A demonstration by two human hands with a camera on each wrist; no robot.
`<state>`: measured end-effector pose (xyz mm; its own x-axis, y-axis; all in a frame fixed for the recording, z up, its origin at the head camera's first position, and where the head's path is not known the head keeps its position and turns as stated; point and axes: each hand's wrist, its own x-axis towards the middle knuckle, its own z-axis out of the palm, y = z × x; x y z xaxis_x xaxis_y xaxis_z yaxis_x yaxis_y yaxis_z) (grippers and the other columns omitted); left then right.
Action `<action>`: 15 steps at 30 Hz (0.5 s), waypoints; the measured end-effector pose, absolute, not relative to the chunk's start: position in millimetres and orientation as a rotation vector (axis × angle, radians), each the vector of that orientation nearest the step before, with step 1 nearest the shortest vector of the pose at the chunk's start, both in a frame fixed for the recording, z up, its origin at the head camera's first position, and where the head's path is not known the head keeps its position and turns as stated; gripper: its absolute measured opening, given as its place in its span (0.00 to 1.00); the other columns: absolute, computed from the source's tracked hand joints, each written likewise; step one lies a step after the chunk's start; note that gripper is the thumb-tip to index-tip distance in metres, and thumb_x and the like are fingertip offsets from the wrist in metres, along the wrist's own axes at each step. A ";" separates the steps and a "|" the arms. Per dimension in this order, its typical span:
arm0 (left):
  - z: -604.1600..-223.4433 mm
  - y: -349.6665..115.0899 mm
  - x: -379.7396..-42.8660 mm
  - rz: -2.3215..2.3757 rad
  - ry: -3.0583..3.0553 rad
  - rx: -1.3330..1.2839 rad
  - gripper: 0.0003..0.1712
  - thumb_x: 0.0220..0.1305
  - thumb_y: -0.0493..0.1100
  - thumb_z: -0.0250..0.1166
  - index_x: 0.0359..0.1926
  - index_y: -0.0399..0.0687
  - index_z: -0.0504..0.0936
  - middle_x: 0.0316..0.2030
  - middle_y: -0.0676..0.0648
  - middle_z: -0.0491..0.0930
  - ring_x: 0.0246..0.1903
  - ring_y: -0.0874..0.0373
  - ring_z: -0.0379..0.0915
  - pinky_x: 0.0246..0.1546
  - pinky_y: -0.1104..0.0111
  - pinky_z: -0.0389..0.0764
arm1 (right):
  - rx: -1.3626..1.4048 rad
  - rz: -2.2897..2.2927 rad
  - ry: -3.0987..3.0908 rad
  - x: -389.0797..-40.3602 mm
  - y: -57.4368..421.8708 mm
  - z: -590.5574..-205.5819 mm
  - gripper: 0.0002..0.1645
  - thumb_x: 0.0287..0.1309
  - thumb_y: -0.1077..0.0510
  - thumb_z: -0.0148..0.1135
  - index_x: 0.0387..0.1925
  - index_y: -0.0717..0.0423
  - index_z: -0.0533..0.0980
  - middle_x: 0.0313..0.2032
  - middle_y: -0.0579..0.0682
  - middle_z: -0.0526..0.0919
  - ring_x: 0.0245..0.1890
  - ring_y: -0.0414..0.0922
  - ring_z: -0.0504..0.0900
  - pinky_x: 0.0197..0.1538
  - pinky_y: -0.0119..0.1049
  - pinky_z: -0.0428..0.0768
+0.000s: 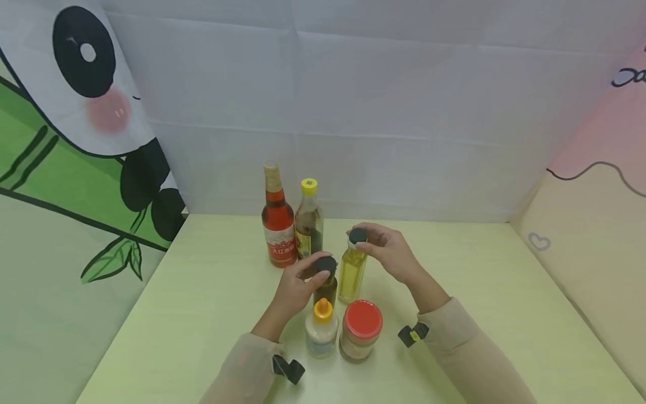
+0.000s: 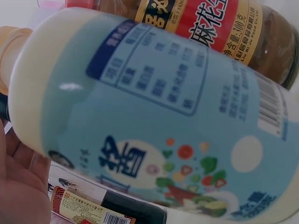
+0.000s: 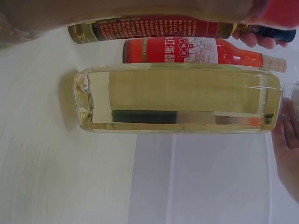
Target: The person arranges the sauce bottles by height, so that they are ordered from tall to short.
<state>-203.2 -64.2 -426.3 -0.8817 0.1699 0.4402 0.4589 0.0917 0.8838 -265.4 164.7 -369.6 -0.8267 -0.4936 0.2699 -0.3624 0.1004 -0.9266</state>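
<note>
My left hand (image 1: 294, 289) pinches the black cap of a dark bottle (image 1: 325, 290) between thumb and fingers. That bottle's base is hidden in the head view; its red label shows in the right wrist view. With thumb and fingers, my right hand (image 1: 391, 252) grips the dark green cap of a clear bottle of yellow liquid (image 1: 352, 272), upright just to the right. In the right wrist view this yellow bottle (image 3: 187, 98) fills the middle. Nearest me stand a squeeze bottle (image 1: 321, 335) with an orange tip and a jar (image 1: 359, 336) with a red lid.
Behind the left hand stand a bottle of red vinegar (image 1: 280, 233) and a yellow-capped bottle (image 1: 309, 221), side by side. A pale cloth wall (image 1: 353, 112) rises at the table's back edge. Printed panels flank the pale yellow table (image 1: 202, 314).
</note>
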 end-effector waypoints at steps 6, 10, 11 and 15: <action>-428.3 -64.0 -204.2 -1.877 -2.140 -0.622 0.19 0.65 0.38 0.65 0.56 0.37 0.78 0.48 0.38 0.81 0.45 0.48 0.79 0.47 0.64 0.80 | -0.834 -1.786 2.316 -271.2 161.5 -369.8 0.20 0.65 0.60 0.63 0.57 0.60 0.76 0.52 0.56 0.81 0.52 0.47 0.80 0.54 0.46 0.77; -430.8 -64.5 -205.9 -1.873 -2.149 -0.618 0.19 0.65 0.37 0.65 0.56 0.37 0.79 0.48 0.37 0.81 0.45 0.47 0.79 0.47 0.64 0.80 | -0.818 -1.772 2.348 -277.1 157.8 -369.8 0.21 0.64 0.59 0.63 0.58 0.60 0.75 0.52 0.53 0.82 0.53 0.48 0.80 0.56 0.49 0.75; -431.3 -64.5 -206.4 -1.873 -2.148 -0.621 0.19 0.65 0.37 0.64 0.56 0.37 0.79 0.48 0.37 0.81 0.45 0.47 0.80 0.47 0.64 0.80 | -0.815 -1.771 2.354 -278.8 157.0 -369.9 0.22 0.64 0.59 0.63 0.58 0.60 0.75 0.51 0.53 0.82 0.53 0.48 0.80 0.56 0.49 0.75; -433.2 -65.3 -208.1 -1.867 -2.149 -0.636 0.19 0.66 0.37 0.64 0.57 0.37 0.78 0.48 0.37 0.81 0.45 0.47 0.80 0.46 0.64 0.80 | -0.801 -1.776 2.367 -285.2 153.3 -369.6 0.22 0.64 0.58 0.64 0.58 0.60 0.75 0.51 0.52 0.82 0.53 0.48 0.79 0.58 0.50 0.74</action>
<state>-208.1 -65.3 -433.2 -0.8810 0.1749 0.4396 0.4597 0.0970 0.8828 -285.2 153.3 -369.6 -0.8610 -0.4464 0.2438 -0.3589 0.1936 -0.9131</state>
